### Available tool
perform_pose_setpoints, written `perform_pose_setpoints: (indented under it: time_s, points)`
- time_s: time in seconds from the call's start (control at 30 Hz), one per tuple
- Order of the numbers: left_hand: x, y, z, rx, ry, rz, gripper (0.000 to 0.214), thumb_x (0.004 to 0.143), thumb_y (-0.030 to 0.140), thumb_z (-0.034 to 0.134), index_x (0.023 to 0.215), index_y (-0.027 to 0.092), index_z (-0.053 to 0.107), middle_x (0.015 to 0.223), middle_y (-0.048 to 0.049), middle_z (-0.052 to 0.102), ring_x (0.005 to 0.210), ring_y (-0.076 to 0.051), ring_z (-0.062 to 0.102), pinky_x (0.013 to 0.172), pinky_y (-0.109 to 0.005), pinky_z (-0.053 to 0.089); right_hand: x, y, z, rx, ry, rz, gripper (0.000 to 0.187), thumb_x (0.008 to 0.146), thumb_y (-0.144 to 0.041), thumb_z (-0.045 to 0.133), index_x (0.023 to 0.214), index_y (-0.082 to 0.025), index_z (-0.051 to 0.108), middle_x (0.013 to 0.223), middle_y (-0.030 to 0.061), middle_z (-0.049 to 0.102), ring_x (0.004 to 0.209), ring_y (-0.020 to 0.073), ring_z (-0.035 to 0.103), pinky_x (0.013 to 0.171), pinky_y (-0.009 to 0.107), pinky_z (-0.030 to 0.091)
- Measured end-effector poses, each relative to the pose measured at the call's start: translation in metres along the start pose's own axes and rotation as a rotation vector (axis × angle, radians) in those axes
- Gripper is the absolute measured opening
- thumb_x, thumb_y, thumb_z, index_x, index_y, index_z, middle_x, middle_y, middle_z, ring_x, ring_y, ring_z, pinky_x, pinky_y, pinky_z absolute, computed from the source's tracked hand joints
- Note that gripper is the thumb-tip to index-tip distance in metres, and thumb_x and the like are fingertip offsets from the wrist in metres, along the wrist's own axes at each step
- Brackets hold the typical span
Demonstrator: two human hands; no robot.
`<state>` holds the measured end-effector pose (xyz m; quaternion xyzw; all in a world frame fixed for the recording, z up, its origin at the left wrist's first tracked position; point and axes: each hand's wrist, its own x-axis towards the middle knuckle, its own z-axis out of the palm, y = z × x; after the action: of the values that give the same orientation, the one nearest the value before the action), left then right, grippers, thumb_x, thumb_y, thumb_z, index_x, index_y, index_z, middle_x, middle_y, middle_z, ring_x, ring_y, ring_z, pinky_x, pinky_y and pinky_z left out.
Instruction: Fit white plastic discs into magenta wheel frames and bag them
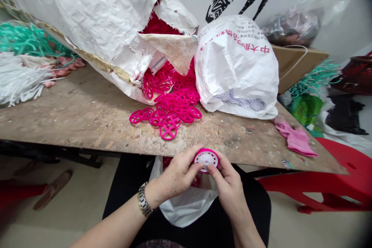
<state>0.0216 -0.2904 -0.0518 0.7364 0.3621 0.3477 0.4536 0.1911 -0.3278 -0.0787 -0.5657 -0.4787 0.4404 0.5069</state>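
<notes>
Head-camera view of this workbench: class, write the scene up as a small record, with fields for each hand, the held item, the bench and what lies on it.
Left hand: grips the disc, metal wristwatch on the wrist
Right hand: grips the same disc from the other side
Held item: magenta-rimmed white disc
Bench: worn wooden workbench
Loose on bench: magenta plastic spoked rings, by a torn white woven sack
Also on bench: white plastic bag holding pale discs; pink cloth
</notes>
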Motion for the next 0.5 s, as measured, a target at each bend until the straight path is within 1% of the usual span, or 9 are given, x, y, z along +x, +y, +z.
perform_pose_setpoints:
  time_s: [0.03, 0.1, 0.17, 0.2, 0.23, 0.3, 0.37, 0.43, 0.5]
  points:
    - [0.000, 0.001, 0.000, 0.032, 0.001, 0.019, 0.044, 0.097, 0.030, 0.048, 0.140, 0.021, 0.045, 0.124, -0.0113, 0.066, 0.112, -0.024, 0.063, 0.096, -0.039, 0.052, 0.000, 0.001, 0.000, 0.002, 0.007, -0.003, 0.042, 0.088, -0.041, 0.064, 0.126, -0.024, 0.062, 0.125, 0.0086, 0.068, 0.116, 0.0283, 0.062, 0.105, 0.046, 0.046]
    - [0.000, 0.002, -0.004, 0.110, -0.022, 0.039, 0.046, 0.098, 0.030, 0.049, 0.142, 0.020, 0.042, 0.133, -0.0125, 0.061, 0.119, -0.025, 0.060, 0.101, -0.041, 0.048, 0.001, -0.001, -0.001, 0.011, -0.020, -0.006, 0.041, 0.089, -0.041, 0.064, 0.126, -0.024, 0.062, 0.123, 0.0088, 0.069, 0.114, 0.0280, 0.064, 0.103, 0.045, 0.048]
    - [0.001, 0.002, -0.011, 0.231, -0.048, 0.060, 0.048, 0.097, 0.033, 0.051, 0.143, 0.018, 0.042, 0.130, -0.0134, 0.062, 0.117, -0.025, 0.060, 0.100, -0.042, 0.049, 0.003, -0.004, -0.005, -0.011, -0.089, -0.014, 0.039, 0.089, -0.040, 0.063, 0.125, -0.024, 0.063, 0.120, 0.0081, 0.070, 0.112, 0.0273, 0.065, 0.100, 0.042, 0.050]
    - [0.002, 0.002, -0.016, 0.312, -0.031, 0.073, 0.049, 0.097, 0.036, 0.052, 0.142, 0.018, 0.043, 0.126, -0.0137, 0.063, 0.114, -0.026, 0.060, 0.098, -0.042, 0.049, 0.004, -0.006, -0.008, -0.045, -0.124, -0.022, 0.038, 0.089, -0.039, 0.063, 0.124, -0.024, 0.064, 0.119, 0.0075, 0.071, 0.111, 0.0269, 0.065, 0.098, 0.041, 0.051]
    - [0.003, 0.001, -0.022, 0.405, 0.014, 0.088, 0.049, 0.096, 0.037, 0.052, 0.141, 0.017, 0.045, 0.122, -0.0141, 0.064, 0.112, -0.027, 0.059, 0.097, -0.043, 0.049, 0.004, -0.007, -0.012, -0.093, -0.162, -0.030, 0.036, 0.090, -0.038, 0.063, 0.124, -0.025, 0.064, 0.120, 0.0068, 0.071, 0.112, 0.0266, 0.065, 0.098, 0.040, 0.051]
    - [0.007, -0.002, -0.035, 0.602, 0.166, 0.102, 0.049, 0.096, 0.039, 0.052, 0.139, 0.016, 0.048, 0.119, -0.0148, 0.062, 0.113, -0.029, 0.056, 0.098, -0.045, 0.047, 0.003, -0.005, -0.018, -0.201, -0.247, -0.033, 0.034, 0.090, -0.035, 0.061, 0.123, -0.026, 0.066, 0.121, 0.0055, 0.070, 0.112, 0.0260, 0.065, 0.098, 0.039, 0.050]
    - [0.011, -0.008, -0.048, 0.777, 0.305, 0.069, 0.049, 0.094, 0.040, 0.055, 0.137, 0.017, 0.050, 0.120, -0.0150, 0.058, 0.113, -0.030, 0.052, 0.099, -0.046, 0.045, 0.000, 0.001, -0.023, -0.313, -0.329, -0.020, 0.034, 0.091, -0.033, 0.060, 0.124, -0.027, 0.066, 0.118, 0.0054, 0.072, 0.108, 0.0261, 0.067, 0.095, 0.039, 0.052]
    - [0.016, -0.016, -0.057, 0.918, 0.357, 0.000, 0.055, 0.091, 0.043, 0.060, 0.139, 0.017, 0.049, 0.121, -0.0148, 0.056, 0.112, -0.031, 0.050, 0.098, -0.047, 0.043, -0.002, 0.009, -0.027, -0.448, -0.371, -0.008, 0.036, 0.089, -0.032, 0.061, 0.124, -0.026, 0.067, 0.112, 0.0066, 0.074, 0.101, 0.0274, 0.070, 0.088, 0.040, 0.054]
    - [0.020, -0.024, -0.062, 1.024, 0.360, -0.075, 0.064, 0.087, 0.047, 0.063, 0.141, 0.017, 0.047, 0.122, -0.0153, 0.056, 0.113, -0.033, 0.049, 0.096, -0.047, 0.043, -0.005, 0.015, -0.029, -0.570, -0.377, -0.014, 0.036, 0.087, -0.031, 0.063, 0.122, -0.025, 0.068, 0.109, 0.0088, 0.075, 0.099, 0.0298, 0.070, 0.086, 0.042, 0.054]
